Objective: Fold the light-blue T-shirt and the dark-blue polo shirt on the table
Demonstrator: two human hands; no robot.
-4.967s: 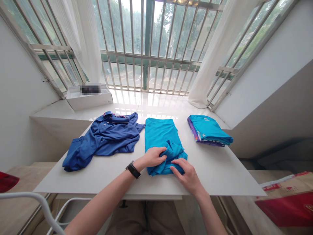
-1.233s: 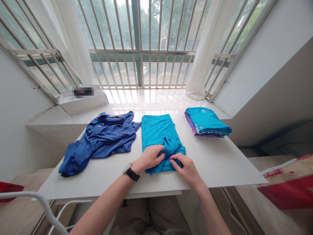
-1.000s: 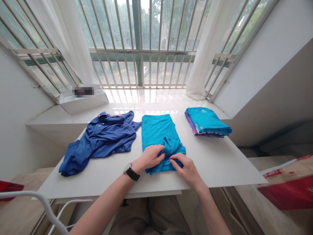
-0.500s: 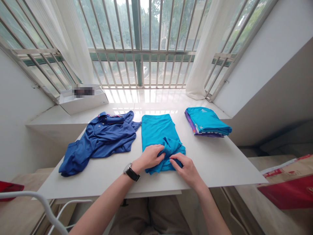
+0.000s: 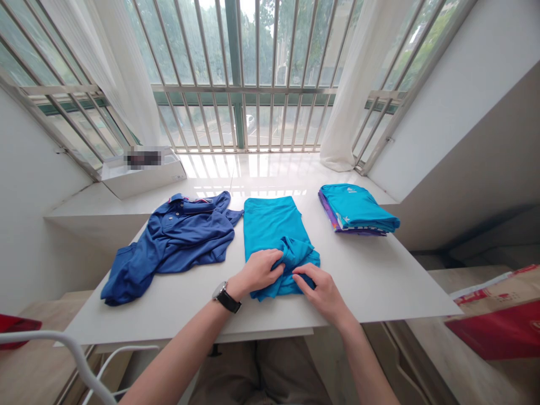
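Cyan cloth (image 5: 272, 222): on the table (image 5: 371, 287), between the navy shirt (image 5: 192, 239) and the stack (image 5: 358, 205); far part flat and squared, near part crumpled under the hands.
Left hand (image 5: 262, 269): on the near part of the cyan cloth, fingers bent, thumb apart from forefinger, bunched fabric beside them; whether they grip it, cannot tell.
Right hand (image 5: 319, 286): at the cloth's near right corner, fingers curled, tips of thumb and forefinger close together; whether fabric is pinched there, cannot tell.
Watch (image 5: 226, 297): on the left wrist, black strap.
Navy shirt: left of the cyan cloth, unfolded and rumpled, buttoned collar towards the window (image 5: 258, 93); one tip reaches the cloth's left edge.
Stack: right of the cyan cloth, well apart from both hands; cyan garment with white print on top, purple fabric beneath.
Box (image 5: 147, 181): white, on the sill (image 5: 270, 171), beyond the navy shirt; contents blurred.
Bag (image 5: 502, 332): red and tan, right of the table.
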